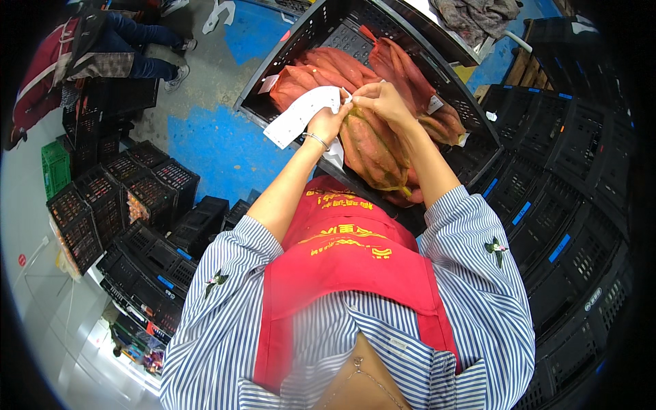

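My left hand [326, 123] is closed on a strip of white labels [298, 116], which curls out over the crate's left rim. Close beside it, my right hand [385, 102] pinches at a small white piece between the fingertips of both hands. Just below them lies a yellow net bag of sweet potatoes [372, 150], its top partly hidden by my fingers. Orange-red net bags of sweet potatoes [321, 68] fill the crate behind, one more [403, 68] at its far right. All of them sit in a large black plastic crate [478, 130].
Stacked black crates [560, 178] rise on the right. More filled crates [123, 191] stand at left, near a green crate [55, 167]. Another person [102, 55] is at the upper left. A grey cloth [478, 17] lies beyond the crate. The floor [212, 150] has blue patches.
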Available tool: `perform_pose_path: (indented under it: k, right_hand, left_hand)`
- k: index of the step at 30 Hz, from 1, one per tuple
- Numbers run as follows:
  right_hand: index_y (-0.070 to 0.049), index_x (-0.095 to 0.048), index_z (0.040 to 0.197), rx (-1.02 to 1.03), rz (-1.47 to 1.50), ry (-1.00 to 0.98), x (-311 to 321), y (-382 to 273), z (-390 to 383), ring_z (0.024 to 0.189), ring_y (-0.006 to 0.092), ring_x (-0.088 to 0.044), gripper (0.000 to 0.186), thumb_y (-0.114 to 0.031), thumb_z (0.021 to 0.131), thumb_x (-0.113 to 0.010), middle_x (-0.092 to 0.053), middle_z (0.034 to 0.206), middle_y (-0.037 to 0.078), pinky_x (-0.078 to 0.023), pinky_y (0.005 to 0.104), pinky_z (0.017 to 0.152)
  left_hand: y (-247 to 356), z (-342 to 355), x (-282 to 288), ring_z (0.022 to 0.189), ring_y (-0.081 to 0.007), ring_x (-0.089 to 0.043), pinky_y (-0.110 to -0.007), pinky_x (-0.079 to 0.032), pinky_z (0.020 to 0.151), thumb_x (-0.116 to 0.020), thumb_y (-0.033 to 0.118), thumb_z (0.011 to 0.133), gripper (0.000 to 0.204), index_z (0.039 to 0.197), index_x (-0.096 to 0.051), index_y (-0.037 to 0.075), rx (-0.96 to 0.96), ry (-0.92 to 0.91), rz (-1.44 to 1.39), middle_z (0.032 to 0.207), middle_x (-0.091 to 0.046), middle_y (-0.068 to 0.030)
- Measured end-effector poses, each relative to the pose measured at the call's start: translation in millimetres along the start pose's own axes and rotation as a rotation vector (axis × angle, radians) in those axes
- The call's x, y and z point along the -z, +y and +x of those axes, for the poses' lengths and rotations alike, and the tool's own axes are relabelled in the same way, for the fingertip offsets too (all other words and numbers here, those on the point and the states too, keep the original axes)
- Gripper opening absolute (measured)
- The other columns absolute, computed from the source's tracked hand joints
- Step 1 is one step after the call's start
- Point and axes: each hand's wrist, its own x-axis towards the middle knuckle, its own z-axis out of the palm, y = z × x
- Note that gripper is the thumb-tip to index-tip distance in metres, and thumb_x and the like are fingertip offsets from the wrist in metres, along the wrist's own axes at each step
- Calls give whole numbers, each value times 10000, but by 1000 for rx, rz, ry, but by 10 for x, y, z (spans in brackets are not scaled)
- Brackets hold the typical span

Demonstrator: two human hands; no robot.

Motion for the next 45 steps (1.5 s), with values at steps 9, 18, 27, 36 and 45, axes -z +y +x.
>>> perform_pose_path:
  k: [9, 18, 27, 36, 45]
  right_hand:
    - [37, -706, 908, 87, -71, 40, -74, 53, 16, 742, 91, -643, 159, -84, 805, -693, -713, 817, 58, -501, 234, 689]
    - [24, -715, 902, 36, -20, 18, -64, -82, -66, 794, 95, -647, 160, -110, 815, -714, -719, 849, 64, -500, 234, 758]
    - [21, -721, 901, 24, -24, 47, -54, -65, -54, 800, 100, -650, 172, -121, 805, -726, -726, 865, 77, -500, 237, 758]
    - [29, -721, 894, 27, -27, 61, -54, -58, -52, 791, 100, -651, 181, -126, 801, -727, -729, 863, 87, -501, 239, 757]
    - [12, -722, 887, 90, -151, 101, -86, 99, 32, 742, 95, -651, 187, -136, 776, -696, -723, 807, 66, -507, 242, 710]
  left_hand:
    - [-35, 23, -12, 743, -89, -574, -270, -472, 698, -672, 182, 899, 184, 970, -659, 13, -67, 98, -95, 818, -644, -13]
    - [-85, 26, -34, 753, -95, -587, -261, -476, 709, -662, 179, 904, 178, 968, -660, 14, -65, 105, -98, 823, -654, -18]
    - [-55, 12, -23, 777, -100, -586, -269, -477, 737, -666, 181, 902, 189, 985, -656, 12, -37, 92, -74, 843, -652, -25]
    - [-116, 32, -31, 771, -103, -581, -272, -475, 730, -665, 181, 901, 191, 989, -654, 11, -73, 115, -43, 839, -644, -23]
    - [24, 4, -32, 729, -144, -610, -305, -489, 700, -678, 238, 894, 243, 937, -679, -2, -71, 148, -29, 798, -669, -52]
